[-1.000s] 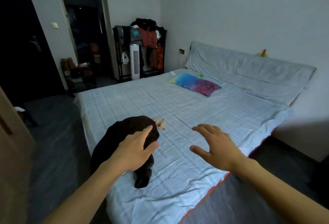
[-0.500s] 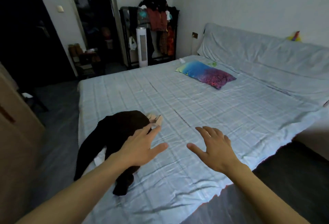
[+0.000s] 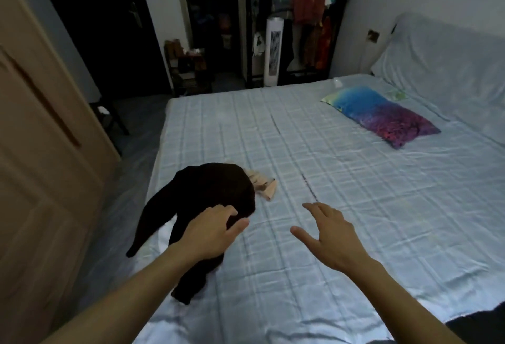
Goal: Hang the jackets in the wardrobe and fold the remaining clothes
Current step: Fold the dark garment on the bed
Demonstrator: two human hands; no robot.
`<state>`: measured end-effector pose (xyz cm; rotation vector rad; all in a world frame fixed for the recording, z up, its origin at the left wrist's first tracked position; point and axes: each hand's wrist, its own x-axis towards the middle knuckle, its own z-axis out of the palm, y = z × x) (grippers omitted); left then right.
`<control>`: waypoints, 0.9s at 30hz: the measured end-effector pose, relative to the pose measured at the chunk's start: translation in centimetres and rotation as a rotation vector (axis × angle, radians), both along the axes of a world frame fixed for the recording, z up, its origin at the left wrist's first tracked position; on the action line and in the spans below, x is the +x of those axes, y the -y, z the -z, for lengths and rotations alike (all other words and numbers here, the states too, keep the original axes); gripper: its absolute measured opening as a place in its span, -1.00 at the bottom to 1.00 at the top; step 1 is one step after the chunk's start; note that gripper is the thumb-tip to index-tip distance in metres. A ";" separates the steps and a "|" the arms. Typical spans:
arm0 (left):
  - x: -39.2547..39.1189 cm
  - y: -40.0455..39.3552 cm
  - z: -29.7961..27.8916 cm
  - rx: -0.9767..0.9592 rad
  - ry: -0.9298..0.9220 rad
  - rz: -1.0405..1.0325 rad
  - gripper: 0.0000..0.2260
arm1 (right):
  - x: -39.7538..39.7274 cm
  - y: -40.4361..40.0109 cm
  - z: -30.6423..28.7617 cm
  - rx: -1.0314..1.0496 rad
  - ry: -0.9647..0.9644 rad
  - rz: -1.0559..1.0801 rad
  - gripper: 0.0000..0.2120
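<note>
A dark brown garment (image 3: pixel 207 198) lies crumpled near the left edge of the bed (image 3: pixel 341 207), one sleeve trailing toward the bed's side. A small beige folded cloth (image 3: pixel 263 186) pokes out from under its far end. My left hand (image 3: pixel 213 230) rests on the garment's near right part, fingers bent over the fabric and thumb spread. My right hand (image 3: pixel 326 237) hovers over the bare sheet to the right, fingers spread and holding nothing.
A tan wardrobe door (image 3: pixel 41 152) stands at the left. A colourful pillow (image 3: pixel 382 115) lies toward the headboard. A black clothes rack (image 3: pixel 300 21) with hanging garments and a white tower fan (image 3: pixel 274 51) stand beyond the bed, beside a dark doorway (image 3: pixel 210 15).
The view has swung left and closer to the bed. My left hand has settled lower onto the dark garment. My right hand stays open above the sheet.
</note>
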<state>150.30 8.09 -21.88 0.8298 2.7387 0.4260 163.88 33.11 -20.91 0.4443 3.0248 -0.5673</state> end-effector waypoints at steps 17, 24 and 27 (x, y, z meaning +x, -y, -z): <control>-12.4 4.2 9.0 -0.018 -0.014 -0.285 -0.44 | -20.9 1.5 5.2 0.076 0.156 -0.297 -0.31; -11.6 8.8 13.1 -0.031 0.202 -0.554 -0.53 | -25.9 3.3 12.1 -0.013 0.245 -0.463 -0.36; -10.2 9.5 14.9 -0.028 0.290 -0.629 -0.61 | -27.7 3.8 14.7 -0.039 0.309 -0.524 -0.39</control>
